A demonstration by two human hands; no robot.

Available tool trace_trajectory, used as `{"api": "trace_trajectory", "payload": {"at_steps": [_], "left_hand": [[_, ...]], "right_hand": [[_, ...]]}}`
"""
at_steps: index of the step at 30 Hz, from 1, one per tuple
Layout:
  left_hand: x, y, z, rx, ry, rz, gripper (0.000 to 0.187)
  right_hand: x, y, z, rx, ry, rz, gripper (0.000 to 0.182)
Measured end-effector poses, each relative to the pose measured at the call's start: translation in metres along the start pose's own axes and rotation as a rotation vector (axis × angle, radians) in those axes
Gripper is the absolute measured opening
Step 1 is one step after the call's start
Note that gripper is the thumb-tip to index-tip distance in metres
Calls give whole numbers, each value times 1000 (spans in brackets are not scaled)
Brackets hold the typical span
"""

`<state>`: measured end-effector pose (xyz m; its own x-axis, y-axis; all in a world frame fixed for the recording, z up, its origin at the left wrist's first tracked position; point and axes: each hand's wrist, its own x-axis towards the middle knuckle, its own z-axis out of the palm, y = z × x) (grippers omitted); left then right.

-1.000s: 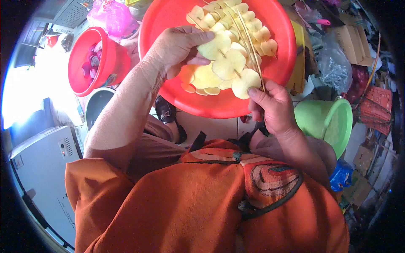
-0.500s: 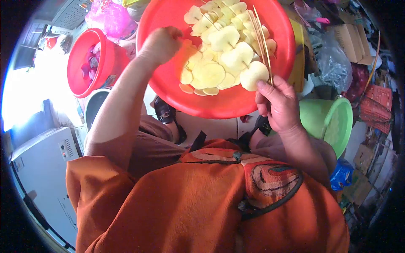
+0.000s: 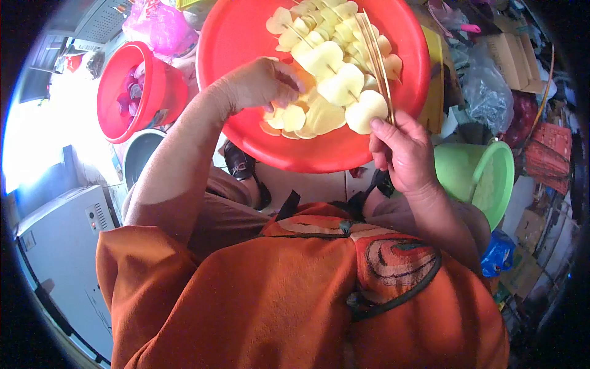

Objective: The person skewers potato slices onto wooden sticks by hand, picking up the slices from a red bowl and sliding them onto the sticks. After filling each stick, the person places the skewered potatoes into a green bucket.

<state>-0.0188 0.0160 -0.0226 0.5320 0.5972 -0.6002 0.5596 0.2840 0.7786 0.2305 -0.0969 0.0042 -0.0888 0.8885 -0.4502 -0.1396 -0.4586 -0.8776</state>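
A wide red basin (image 3: pixel 228 38) holds many thin pale-yellow slices, which look like potato. Inside it, several loose slices (image 3: pixel 326 117) lie in a heap at the near side, while others are threaded on sticks farther back. My right hand (image 3: pixel 405 144) is closed around a bundle of thin wooden skewers (image 3: pixel 378 58) at the basin's near right rim. One skewer carries a row of spaced slices (image 3: pixel 342 85), the nearest one beside my thumb. Over the heap's left side hangs my left hand (image 3: pixel 261 83), fingers bent and apart, with no slice visible in them.
To the left stands a red bucket (image 3: pixel 106 98) with purple-red pieces inside, beside a grey tub (image 3: pixel 138 150). A green bucket (image 3: pixel 501 178) lies tilted at the right. Cardboard (image 3: pixel 513 61), plastic bags (image 3: pixel 485 92) and a red crate (image 3: pixel 548 157) crowd the right side.
My left hand has moved right and down from the basin's left part to above the loose slices, its fingers spreading. My right hand and the skewers have barely shifted.
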Motion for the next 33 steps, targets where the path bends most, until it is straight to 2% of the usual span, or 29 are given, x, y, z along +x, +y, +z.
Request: {"api": "trace_trajectory", "payload": {"at_steps": [1,3,4,5,7,8,12,14,15,17,18,21,24,28,30,31,33], "left_hand": [[2,-2,-3,1,0,0,22],[8,-8,-15,10,316,-21,22],[9,-11,-20,12,411,-16,24],[12,-17,-25,12,411,-16,24],[18,-30,-36,91,590,12,27],[19,-36,-40,109,591,43,33],[19,-34,-36,219,610,44,34],[22,-32,-30,771,548,-2,37],[24,-34,-26,772,548,-1,37],[29,-43,-13,852,354,99,35],[32,-42,-6,855,444,37,35],[29,-36,-6,943,446,-19,34],[24,-21,-2,936,401,-87,32],[25,-35,-16,892,329,-68,31],[19,-36,-18,879,497,172,34],[17,-30,-19,879,497,171,34],[10,-12,-25,407,319,-139,29]], "right_hand": [[0,0,0,7,-1,3,20],[0,0,0,15,-3,5,20],[0,-1,1,21,6,8,20],[-1,-1,1,27,16,12,20],[0,1,-1,24,13,11,20],[0,1,-1,21,11,9,20],[0,0,0,13,18,10,19],[1,0,0,7,25,8,20],[1,-1,0,7,25,7,20],[1,-2,0,8,21,4,20],[1,-2,-1,9,22,5,20],[1,-1,-2,6,19,10,20],[1,-2,-3,-2,23,8,20],[1,0,-6,-3,26,-2,19],[1,0,-6,-9,24,-3,19],[1,0,-6,-5,25,3,19],[0,-1,-5,-2,26,9,19]]}}
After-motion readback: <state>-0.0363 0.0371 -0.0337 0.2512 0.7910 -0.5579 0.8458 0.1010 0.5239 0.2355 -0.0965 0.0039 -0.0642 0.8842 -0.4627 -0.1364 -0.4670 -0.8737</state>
